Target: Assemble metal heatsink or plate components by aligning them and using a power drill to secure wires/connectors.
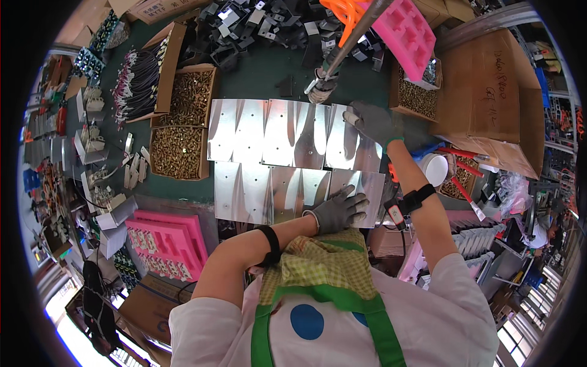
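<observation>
Thin shiny metal plates with small holes lie in two rows on the green bench top. My left hand (340, 209), in a grey glove, rests with fingers spread on the right-hand plate (370, 183) of the near row. At the far row's right plate (348, 147) is my right hand (374, 124), also gloved. Its thumb and fingers look apart over the upper edge, and some fingers are hard to make out. Other plates lie left of my hands, among them a far-row plate (235, 129) and a near-row plate (243, 192).
Boxes of brass-coloured fasteners (178, 150) stand left, beside a carton of wires (142, 79). Dark metal brackets (244, 30) are heaped at the back. A pole (361, 30) slants down beyond the plates. Right are a pink foam tray (406, 37), a large carton (483, 92) and a white cup (433, 169).
</observation>
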A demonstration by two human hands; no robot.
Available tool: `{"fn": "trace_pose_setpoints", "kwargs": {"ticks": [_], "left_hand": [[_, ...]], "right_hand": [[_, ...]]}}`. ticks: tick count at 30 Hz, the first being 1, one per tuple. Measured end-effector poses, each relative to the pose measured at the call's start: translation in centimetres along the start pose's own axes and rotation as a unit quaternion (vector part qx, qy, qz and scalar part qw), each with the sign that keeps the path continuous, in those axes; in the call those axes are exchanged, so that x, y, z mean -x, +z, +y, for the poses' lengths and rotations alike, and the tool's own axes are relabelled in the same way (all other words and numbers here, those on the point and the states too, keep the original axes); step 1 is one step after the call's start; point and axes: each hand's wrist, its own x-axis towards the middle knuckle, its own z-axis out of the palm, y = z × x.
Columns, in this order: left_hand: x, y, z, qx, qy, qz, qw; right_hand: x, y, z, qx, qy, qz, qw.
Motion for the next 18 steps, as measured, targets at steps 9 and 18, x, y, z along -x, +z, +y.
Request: {"fn": "trace_pose_setpoints", "kwargs": {"ticks": [9,18], "left_hand": [[1.3,0.1,0.8,-0.017,-0.027,-0.026,0.999],[1.6,-2.4,-0.1,0.047,-0.032,-0.103,0.993]], "right_hand": [[0.9,0.2,-1.5,-0.013,0.033,0.020,0.999],[5.3,0.2,-1.2,0.033,0.020,0.285,0.958]]}}
